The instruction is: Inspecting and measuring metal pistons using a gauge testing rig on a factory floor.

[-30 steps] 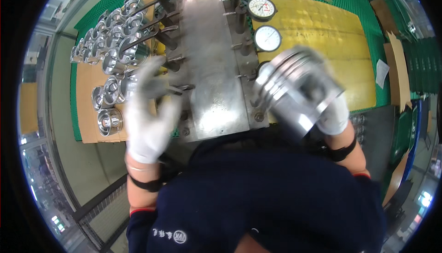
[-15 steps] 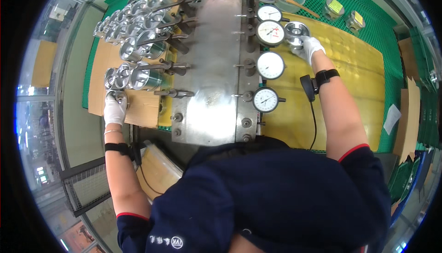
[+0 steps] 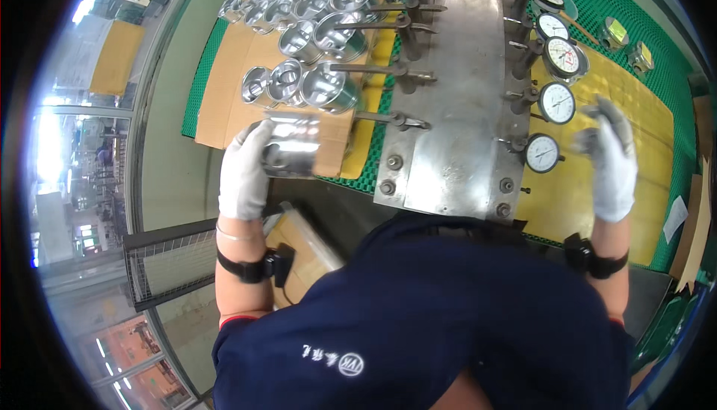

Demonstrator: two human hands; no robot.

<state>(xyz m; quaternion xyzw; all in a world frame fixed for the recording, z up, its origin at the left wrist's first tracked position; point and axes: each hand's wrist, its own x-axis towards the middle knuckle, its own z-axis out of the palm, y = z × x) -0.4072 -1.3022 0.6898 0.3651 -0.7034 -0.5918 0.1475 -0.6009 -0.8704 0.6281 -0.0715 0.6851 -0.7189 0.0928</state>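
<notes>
My white-gloved left hand (image 3: 245, 175) is closed around the side of a shiny metal piston (image 3: 293, 141), raised near the front edge of the cardboard sheet (image 3: 224, 96). More pistons (image 3: 325, 85) stand in rows on that sheet, just beyond. On the right, my gloved right hand (image 3: 614, 163) hangs over the yellow sheet, thumb and fingers apart and smeared by motion. Nothing shows between them. Close to it are round dial gauges (image 3: 557, 102) along a steel plate (image 3: 455, 111). Another piston (image 3: 582, 63), partly hidden, sits behind a gauge.
Metal rods on posts (image 3: 399, 71) line the plate's left side, reaching over the pistons. Bolts (image 3: 507, 185) stick up at its front corners. Two pieces with yellow labels (image 3: 615, 33) stand on green matting at the far right. A wooden-handled tool (image 3: 586, 30) lies behind the gauges.
My left hand has lifted a piston off the cardboard toward me. My right hand has let go of the piston behind the gauges and come nearer. The whole view has shifted.
</notes>
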